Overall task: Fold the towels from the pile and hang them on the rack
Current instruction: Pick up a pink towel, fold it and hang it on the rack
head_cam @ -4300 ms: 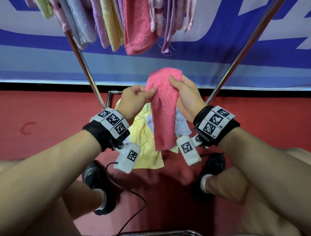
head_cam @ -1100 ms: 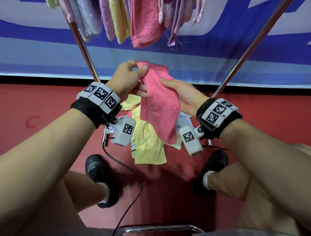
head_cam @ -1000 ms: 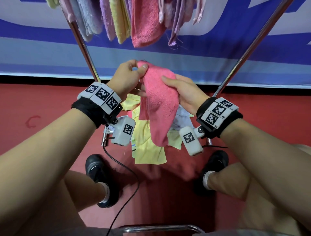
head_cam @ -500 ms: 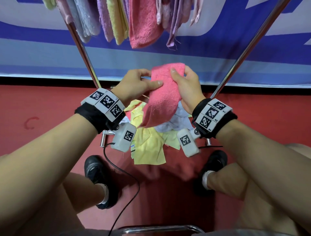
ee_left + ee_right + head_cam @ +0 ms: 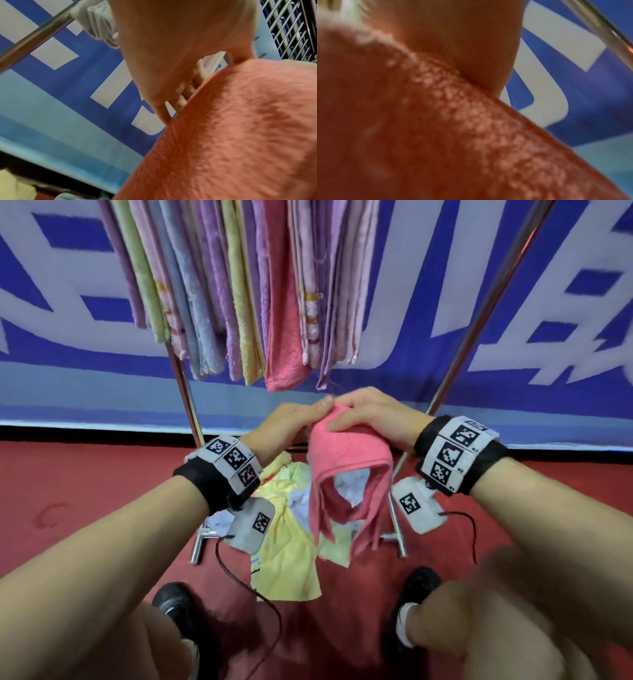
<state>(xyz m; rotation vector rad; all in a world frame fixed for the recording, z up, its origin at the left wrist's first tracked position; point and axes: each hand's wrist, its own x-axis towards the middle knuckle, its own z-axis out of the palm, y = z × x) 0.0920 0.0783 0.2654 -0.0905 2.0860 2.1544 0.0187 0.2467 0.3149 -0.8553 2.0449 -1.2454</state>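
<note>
Folded pink towel [image 5: 349,470] draped below hung towels [image 5: 239,289], above pile [image 5: 284,553].

Two hands [image 5: 337,422], one held pink towel [image 5: 346,474]

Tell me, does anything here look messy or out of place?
Only the pile: yellow and pale blue towels lie crumpled on the red floor at the rack's foot. The hung towels look tidy, and both hands hold a pink towel mid-fold.
</note>
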